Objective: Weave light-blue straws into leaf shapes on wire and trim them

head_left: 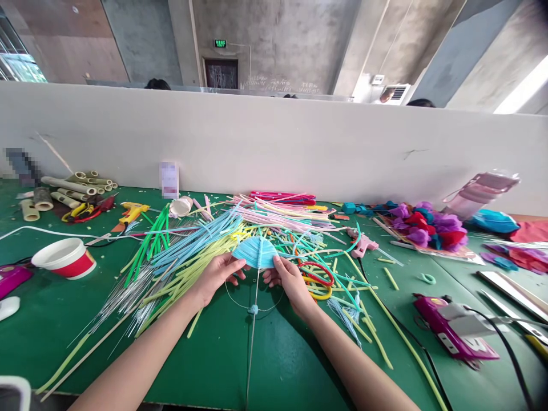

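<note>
A light blue, fan-shaped piece (256,253) is stretched over a thin round wire frame (233,299). A ridge runs down its middle. Below it a thin stem (250,354) points toward me, with a small blue knot (253,310) where wire and stem meet. The left edge is pinched between thumb and fingers of my left hand (222,273). My right hand (286,279) grips the right edge the same way. Just beyond my hands lie blue strips (199,237) and yellow-green strips (184,274), likely pipe cleaners. Scissors with red and yellow handles (319,277) lie by my right hand, partly covered.
A white partition (274,148) closes the back of the green table (205,371). To the left stand a red-and-white paper cup (68,260) and a yellow glue gun (135,212). Rightward are a pink glue gun (363,244), a purple power strip (454,331) with cables and a pink bottle (479,194).
</note>
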A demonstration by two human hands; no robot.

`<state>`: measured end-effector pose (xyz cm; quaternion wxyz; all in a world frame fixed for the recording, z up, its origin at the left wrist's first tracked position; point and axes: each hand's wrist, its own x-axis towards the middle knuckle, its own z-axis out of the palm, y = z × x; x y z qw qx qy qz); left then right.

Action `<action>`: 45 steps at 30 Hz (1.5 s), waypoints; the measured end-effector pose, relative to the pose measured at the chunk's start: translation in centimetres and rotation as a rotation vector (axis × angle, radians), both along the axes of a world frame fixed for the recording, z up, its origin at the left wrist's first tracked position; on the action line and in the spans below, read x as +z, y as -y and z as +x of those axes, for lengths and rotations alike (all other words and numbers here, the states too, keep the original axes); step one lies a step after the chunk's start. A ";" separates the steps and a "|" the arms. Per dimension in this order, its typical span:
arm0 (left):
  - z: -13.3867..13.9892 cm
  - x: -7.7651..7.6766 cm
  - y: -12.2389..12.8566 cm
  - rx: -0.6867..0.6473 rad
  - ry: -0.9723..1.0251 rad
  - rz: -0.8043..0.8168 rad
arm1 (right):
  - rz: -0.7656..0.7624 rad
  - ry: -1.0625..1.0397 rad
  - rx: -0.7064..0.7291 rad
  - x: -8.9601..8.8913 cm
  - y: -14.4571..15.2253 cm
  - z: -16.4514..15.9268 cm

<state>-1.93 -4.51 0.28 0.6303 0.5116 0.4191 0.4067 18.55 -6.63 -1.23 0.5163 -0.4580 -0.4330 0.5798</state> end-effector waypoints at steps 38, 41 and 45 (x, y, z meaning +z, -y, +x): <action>-6.5 -0.6 -2.8 0.616 -1.490 0.757 | 0.207 0.456 -0.235 -1.3 0.1 0.6; -6.3 -0.3 -2.9 0.705 -1.218 0.924 | 0.308 0.598 -0.264 -1.0 0.3 0.7; -5.3 0.3 -2.2 0.642 -0.876 1.040 | 0.446 0.730 -0.303 -0.5 0.6 0.4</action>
